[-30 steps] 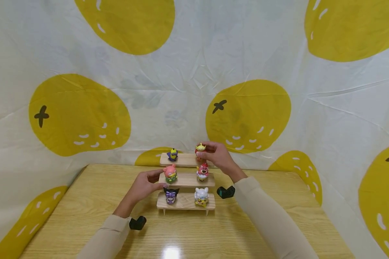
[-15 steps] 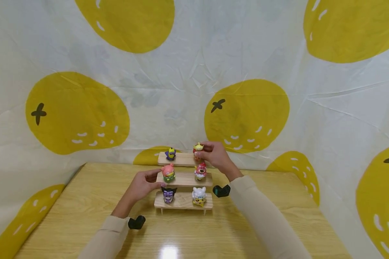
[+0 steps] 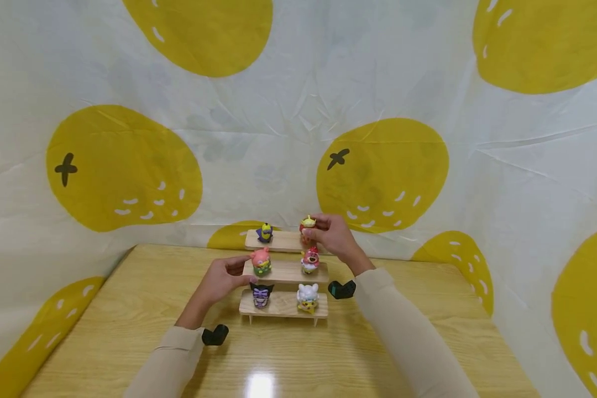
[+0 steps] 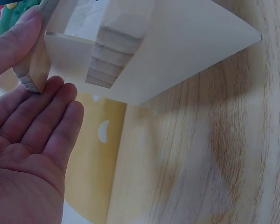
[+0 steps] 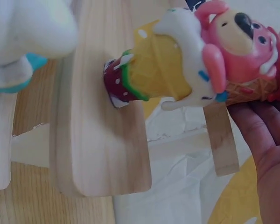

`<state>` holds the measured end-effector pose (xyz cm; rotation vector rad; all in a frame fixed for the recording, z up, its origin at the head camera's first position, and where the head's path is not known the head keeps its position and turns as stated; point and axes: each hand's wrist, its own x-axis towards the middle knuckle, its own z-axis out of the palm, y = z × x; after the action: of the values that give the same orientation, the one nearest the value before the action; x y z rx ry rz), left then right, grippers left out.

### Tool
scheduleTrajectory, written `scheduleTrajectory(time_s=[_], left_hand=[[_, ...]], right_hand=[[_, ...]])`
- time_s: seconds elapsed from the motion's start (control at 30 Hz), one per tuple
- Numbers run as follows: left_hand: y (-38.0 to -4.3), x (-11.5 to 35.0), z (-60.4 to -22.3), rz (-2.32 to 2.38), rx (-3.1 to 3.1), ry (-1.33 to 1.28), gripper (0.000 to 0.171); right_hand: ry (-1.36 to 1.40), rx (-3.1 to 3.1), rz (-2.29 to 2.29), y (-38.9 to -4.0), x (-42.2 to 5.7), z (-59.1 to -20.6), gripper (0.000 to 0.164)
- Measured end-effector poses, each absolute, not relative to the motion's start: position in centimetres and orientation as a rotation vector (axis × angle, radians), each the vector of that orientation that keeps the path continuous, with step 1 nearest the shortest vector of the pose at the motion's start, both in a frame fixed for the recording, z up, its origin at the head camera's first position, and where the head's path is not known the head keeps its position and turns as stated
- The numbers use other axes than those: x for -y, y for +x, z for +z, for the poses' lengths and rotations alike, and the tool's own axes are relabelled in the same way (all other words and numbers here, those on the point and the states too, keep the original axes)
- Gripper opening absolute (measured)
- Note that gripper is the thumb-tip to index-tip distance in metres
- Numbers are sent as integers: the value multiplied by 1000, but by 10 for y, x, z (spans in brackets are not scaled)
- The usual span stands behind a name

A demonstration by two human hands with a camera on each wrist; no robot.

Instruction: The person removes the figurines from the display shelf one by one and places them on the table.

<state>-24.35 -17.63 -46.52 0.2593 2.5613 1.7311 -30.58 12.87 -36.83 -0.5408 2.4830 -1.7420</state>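
Observation:
A three-tier wooden display stand [image 3: 286,271] carries several small toy figurines. At the left end of its middle tier is my left hand [image 3: 221,283]. In the left wrist view, the thumb lies over a board end [image 4: 31,79] and the fingers reach beneath it. Up on the top tier, my right hand [image 3: 335,236] holds a red figurine with a yellow three-eyed head [image 3: 307,223], thumb in front. The right wrist view does not show that figurine; a pink bear figurine [image 5: 233,51] overlaps the right fingers there.
A figurine in a purple cape [image 3: 265,232] stands top left. The middle tier bears a pink-and-green figurine [image 3: 261,261]; the bottom has a black-and-purple one [image 3: 261,296] and a white-hooded one [image 3: 307,298]. Behind the wooden table [image 3: 288,354] hangs a fruit-print cloth [image 3: 258,166].
The head view shifts slightly. Both hands keep their places at the stand, and the figurines stay where they were.

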Motion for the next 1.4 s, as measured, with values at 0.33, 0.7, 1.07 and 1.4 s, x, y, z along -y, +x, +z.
scheduleTrajectory(time_s=[0.33,0.7,1.07,1.4], left_hand=[[-248,171,-462,1746,-2555,268,67],[-248,171,-464,1771,-2533,276,66],[-247,172,-466,1777,-2523,260,66],[-244,172,-466,1781,-2542,234,65]], right_hand=[[-526,-2535,-1709,-307,-132,-361,44],[-548,-2491,-1740,-309,-140,-363,45],[-521,-2562,-1720,-310,-145,-363,40],[-484,-2591,-1694,-306,-144,-361,36]])
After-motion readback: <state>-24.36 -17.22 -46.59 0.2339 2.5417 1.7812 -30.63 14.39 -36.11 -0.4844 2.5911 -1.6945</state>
